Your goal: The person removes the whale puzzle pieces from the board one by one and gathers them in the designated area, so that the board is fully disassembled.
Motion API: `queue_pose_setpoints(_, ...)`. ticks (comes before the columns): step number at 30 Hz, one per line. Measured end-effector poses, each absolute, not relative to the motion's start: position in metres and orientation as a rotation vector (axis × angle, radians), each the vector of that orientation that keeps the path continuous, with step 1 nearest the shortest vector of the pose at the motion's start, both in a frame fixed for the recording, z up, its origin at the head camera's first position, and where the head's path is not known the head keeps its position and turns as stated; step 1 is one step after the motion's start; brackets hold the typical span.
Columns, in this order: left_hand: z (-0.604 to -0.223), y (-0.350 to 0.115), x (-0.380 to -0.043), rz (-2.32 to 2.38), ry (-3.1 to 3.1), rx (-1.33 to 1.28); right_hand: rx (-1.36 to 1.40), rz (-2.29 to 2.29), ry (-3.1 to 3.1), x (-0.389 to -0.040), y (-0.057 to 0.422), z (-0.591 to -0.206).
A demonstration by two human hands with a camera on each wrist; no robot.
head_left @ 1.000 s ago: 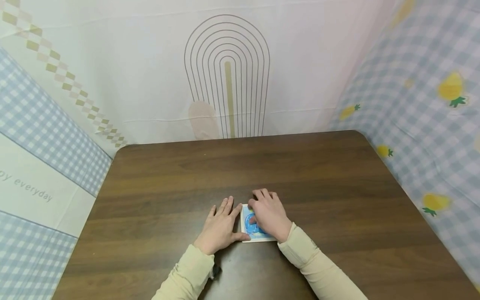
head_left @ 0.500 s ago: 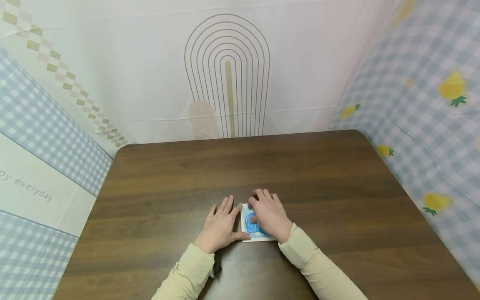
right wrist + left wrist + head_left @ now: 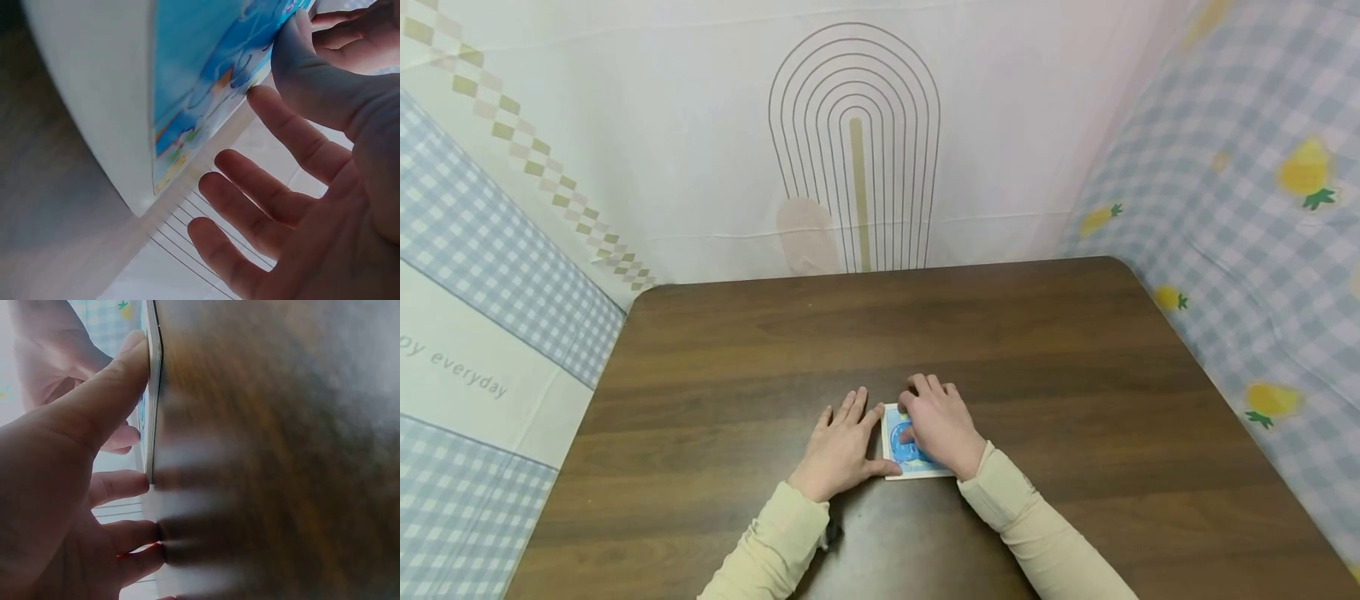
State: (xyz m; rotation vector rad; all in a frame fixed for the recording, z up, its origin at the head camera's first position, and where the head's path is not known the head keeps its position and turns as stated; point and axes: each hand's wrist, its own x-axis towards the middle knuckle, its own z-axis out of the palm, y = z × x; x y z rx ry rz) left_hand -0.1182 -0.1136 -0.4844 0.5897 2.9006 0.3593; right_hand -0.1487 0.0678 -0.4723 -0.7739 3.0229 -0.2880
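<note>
A flat square board point(image 3: 917, 472) with a pale border and a blue printed picture lies on the brown table. My left hand point(image 3: 837, 454) has its fingers spread along the board's left side. Its thumb rests on the near left corner and its index fingertip touches the far left corner. Over the picture's right part sits my right hand point(image 3: 943, 425). In the right wrist view, that hand's thumb and index fingertip touch the picture point(image 3: 212, 75), apart from each other. The other fingers extend past the board's far edge, off the picture. Much of the picture is hidden under the right hand.
The wooden table point(image 3: 737, 350) extends around the board on all sides. A white cloth point(image 3: 700, 142) printed with arches hangs behind it. Blue checked cloths point(image 3: 1240, 208) with yellow fruit prints hang along the right side.
Both hands and the board stay practically in place on the table. The whole head view shifts very slightly upward.
</note>
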Motion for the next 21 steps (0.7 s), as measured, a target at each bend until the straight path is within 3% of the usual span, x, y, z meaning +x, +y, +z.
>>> queue_pose_setpoints(21, -0.4854, -0.1032, -0.1229, 0.300, 2.998, 0.517, -0.736, -0.398, 2.995, -0.1509, 0.0689, -0.4746)
